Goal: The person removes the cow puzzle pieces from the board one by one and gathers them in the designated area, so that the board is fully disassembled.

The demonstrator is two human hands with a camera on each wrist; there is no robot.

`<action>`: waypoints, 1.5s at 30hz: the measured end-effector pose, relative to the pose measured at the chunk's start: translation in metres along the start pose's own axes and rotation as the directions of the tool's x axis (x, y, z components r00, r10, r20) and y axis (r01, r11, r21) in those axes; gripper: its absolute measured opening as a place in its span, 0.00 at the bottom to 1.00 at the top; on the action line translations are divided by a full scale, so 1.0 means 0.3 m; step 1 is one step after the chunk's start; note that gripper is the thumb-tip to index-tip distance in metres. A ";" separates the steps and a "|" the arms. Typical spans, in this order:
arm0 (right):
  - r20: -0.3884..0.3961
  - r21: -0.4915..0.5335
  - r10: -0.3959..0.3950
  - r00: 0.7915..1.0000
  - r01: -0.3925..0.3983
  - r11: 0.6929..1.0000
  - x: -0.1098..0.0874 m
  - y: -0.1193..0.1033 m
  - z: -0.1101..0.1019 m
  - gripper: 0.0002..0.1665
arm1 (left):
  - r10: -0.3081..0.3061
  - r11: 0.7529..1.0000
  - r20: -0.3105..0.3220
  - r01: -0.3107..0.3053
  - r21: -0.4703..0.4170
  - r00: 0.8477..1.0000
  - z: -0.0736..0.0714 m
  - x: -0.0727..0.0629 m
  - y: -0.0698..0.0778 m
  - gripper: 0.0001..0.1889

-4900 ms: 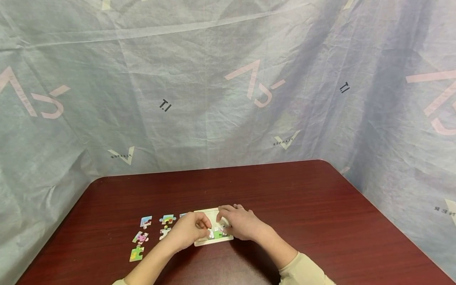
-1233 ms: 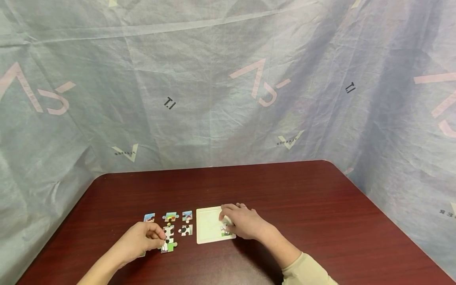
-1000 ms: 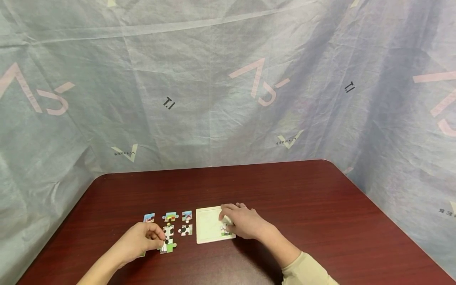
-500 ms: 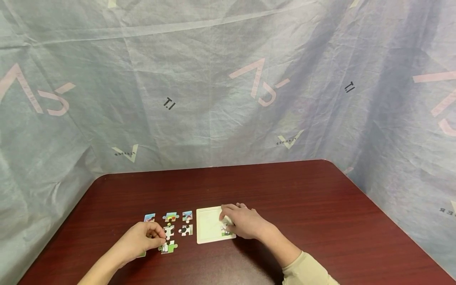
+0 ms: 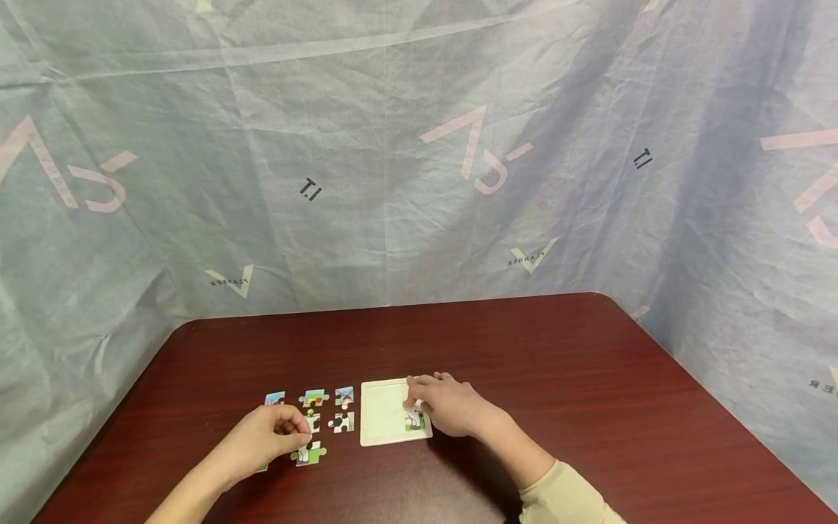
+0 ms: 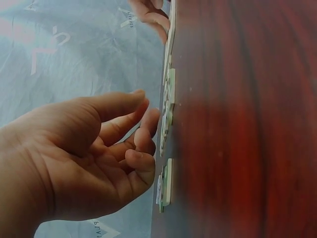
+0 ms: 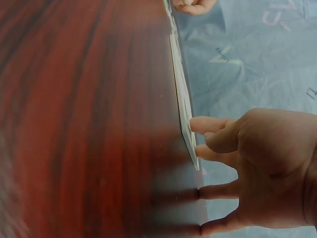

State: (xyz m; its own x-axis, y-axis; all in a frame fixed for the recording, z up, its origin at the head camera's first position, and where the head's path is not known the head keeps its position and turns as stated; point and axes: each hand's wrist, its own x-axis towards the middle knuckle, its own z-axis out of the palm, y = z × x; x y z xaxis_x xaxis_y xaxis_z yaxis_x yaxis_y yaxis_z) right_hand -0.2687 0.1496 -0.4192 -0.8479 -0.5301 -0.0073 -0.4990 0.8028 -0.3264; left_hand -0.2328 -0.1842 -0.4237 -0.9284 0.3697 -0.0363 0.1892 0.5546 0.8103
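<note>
My left hand (image 5: pixel 262 440) hovers over the loose puzzle pieces, fingers loosely bent. Between thumb and fingertips the left wrist view shows nothing held. Right beside it lie a white-and-green piece (image 5: pixel 314 455) and a partly covered white piece (image 5: pixel 315 423). My right hand (image 5: pixel 455 405) rests its fingertips on the pale puzzle tray (image 5: pixel 381 418) and on the table beyond its edge, as the right wrist view shows. One piece (image 5: pixel 415 420) with a white animal on green lies in the tray's lower right corner, partly under the right hand. Other pieces are hidden beneath the left hand.
Left of the tray lie a black-and-white piece (image 5: pixel 343 422), a blue-and-purple piece (image 5: pixel 344 395), a yellow-and-red piece (image 5: pixel 314 397) and a blue piece (image 5: pixel 275 398). The dark red table (image 5: pixel 497 349) meets a grey printed curtain (image 5: pixel 353 145) behind it.
My left hand has gone from the tray to the left; the white-and-green piece moved from the tray onto the table. Lately that hand shifted slightly right and away. The right hand stayed at the tray.
</note>
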 end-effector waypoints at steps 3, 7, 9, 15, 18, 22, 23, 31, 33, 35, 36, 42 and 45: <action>0.009 0.000 -0.015 1.000 0.015 1.000 -0.003 0.006 -0.008 0.16 | 0.015 1.000 0.001 -0.015 0.005 1.000 0.004 0.003 0.009 0.05; 0.061 0.025 -0.024 0.998 0.022 0.999 -0.011 0.014 -0.025 0.18 | 0.019 1.000 0.007 -0.019 0.010 1.000 0.010 0.008 0.020 0.05; 0.096 0.036 -0.018 0.995 0.014 0.999 -0.014 0.018 -0.033 0.21 | 0.015 1.000 0.009 -0.015 0.014 1.000 0.013 0.012 0.025 0.05; 0.141 0.048 -0.017 0.990 0.010 0.999 -0.013 0.030 -0.034 0.27 | 0.027 1.000 0.025 -0.027 0.006 0.999 0.027 0.020 0.045 0.05; 0.141 0.048 -0.017 0.990 0.010 0.999 -0.011 0.032 -0.032 0.27 | 0.037 0.999 0.023 -0.038 0.016 0.999 0.041 0.031 0.059 0.05; 0.136 0.046 -0.016 0.991 0.010 0.999 -0.008 0.033 -0.030 0.27 | 0.056 0.997 0.010 -0.057 0.046 0.998 0.066 0.050 0.081 0.05; 0.135 0.047 -0.013 0.991 0.006 0.999 -0.007 0.033 -0.030 0.28 | 0.064 0.997 0.010 -0.065 0.051 0.998 0.072 0.056 0.086 0.05; 0.135 0.022 0.011 0.991 -0.014 1.000 -0.001 0.025 -0.030 0.38 | 0.112 0.993 0.027 -0.113 0.026 0.993 0.116 0.093 0.116 0.04; 0.142 0.010 0.008 0.990 -0.010 1.000 -0.001 0.022 -0.033 0.39 | 0.120 0.992 0.031 -0.121 0.023 0.992 0.127 0.102 0.123 0.03; 0.149 0.000 0.006 0.989 -0.007 1.000 -0.001 0.019 -0.035 0.39 | 0.129 0.991 0.037 -0.130 0.026 0.991 0.137 0.112 0.132 0.03; 0.151 -0.002 0.005 0.988 -0.005 1.000 -0.001 0.019 -0.036 0.39 | 0.132 0.991 0.042 -0.133 0.022 0.990 0.142 0.117 0.135 0.03; 0.157 -0.012 0.005 0.988 -0.003 1.000 -0.005 0.018 -0.038 0.41 | 0.139 0.990 0.066 -0.140 0.008 0.988 0.168 0.139 0.153 0.03; 0.153 -0.013 0.005 0.988 -0.003 1.000 -0.005 0.018 -0.039 0.41 | 0.148 0.989 0.064 -0.149 0.005 0.987 0.181 0.150 0.161 0.02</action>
State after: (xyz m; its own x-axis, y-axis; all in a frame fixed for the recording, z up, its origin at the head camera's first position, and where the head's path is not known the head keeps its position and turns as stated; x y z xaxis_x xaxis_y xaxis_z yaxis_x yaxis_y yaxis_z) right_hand -0.2722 0.1581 -0.4099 -0.8133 -0.5613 -0.1535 -0.4983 0.8080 -0.3144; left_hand -0.2482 -0.1002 -0.4179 -0.8679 0.4946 0.0468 0.3266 0.4970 0.8039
